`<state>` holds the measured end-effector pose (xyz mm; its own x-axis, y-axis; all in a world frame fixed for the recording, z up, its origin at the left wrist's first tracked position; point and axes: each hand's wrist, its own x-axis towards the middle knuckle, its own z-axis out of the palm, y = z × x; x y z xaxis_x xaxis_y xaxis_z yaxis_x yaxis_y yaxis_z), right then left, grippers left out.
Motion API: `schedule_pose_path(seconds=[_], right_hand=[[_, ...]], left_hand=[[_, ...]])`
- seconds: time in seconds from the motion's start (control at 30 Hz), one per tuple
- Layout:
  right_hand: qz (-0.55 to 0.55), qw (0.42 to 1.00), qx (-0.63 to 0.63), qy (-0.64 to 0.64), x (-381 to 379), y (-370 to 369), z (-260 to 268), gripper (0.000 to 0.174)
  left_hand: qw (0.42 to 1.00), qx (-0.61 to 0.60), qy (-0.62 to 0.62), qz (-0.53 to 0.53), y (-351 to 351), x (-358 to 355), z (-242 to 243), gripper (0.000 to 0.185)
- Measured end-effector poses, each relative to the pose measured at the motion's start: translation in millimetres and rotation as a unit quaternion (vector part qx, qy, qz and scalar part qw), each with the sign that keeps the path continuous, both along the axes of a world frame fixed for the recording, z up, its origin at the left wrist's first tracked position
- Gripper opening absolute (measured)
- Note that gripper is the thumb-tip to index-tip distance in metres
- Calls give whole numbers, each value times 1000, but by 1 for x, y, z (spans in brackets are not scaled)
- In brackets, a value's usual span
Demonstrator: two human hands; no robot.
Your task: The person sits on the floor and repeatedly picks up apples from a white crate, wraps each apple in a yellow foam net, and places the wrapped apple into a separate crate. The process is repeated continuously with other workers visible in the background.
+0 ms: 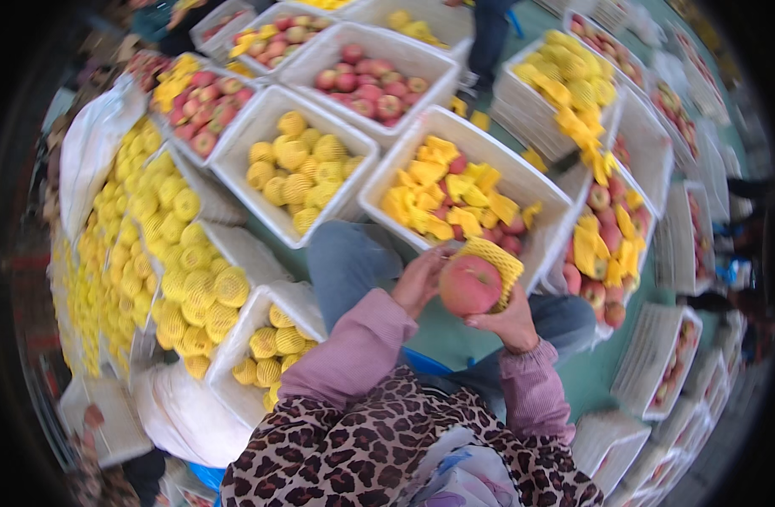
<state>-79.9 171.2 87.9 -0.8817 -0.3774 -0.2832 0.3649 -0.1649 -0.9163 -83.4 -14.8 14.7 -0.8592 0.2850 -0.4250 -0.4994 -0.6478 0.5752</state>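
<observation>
A large red apple (pixel 469 286) is held between my two hands, in front of my lap. My right hand (pixel 507 322) grips the apple together with a yellow foam net sleeve (pixel 502 261), which lies along the apple's far and right side. The fingers of my left hand (pixel 423 279) touch the apple's left side. Just beyond my hands stands a white plastic crate (pixel 539 180) with red apples and loose yellow foam sleeves (pixel 419 184) in it. Left of that, another white crate (pixel 226 149) holds apples in yellow nets (pixel 298 171).
A crate of bare red apples (pixel 368 85) stands farther back. Netted apples (pixel 197 272) are heaped at the left. Stacked crates with yellow sleeves (pixel 568 70) and a crate of apples (pixel 606 241) stand at the right. A person's leg (pixel 488 44) is at the top.
</observation>
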Motion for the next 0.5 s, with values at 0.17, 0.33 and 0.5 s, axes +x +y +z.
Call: schedule_pose_path(seconds=[0.17,0.33,0.5], right_hand=[[2,965,256,56,15,-22,-6,84],[53,918,334,206,11,-21,-41,92],[68,893,317,311,5,-52,-53,73]], left_hand=[[999,-15,32,-41,-10,33,33,66],[995,-26,88,45,-6,45,13,57],[956,-150,169,187,-18,58,25,55]])
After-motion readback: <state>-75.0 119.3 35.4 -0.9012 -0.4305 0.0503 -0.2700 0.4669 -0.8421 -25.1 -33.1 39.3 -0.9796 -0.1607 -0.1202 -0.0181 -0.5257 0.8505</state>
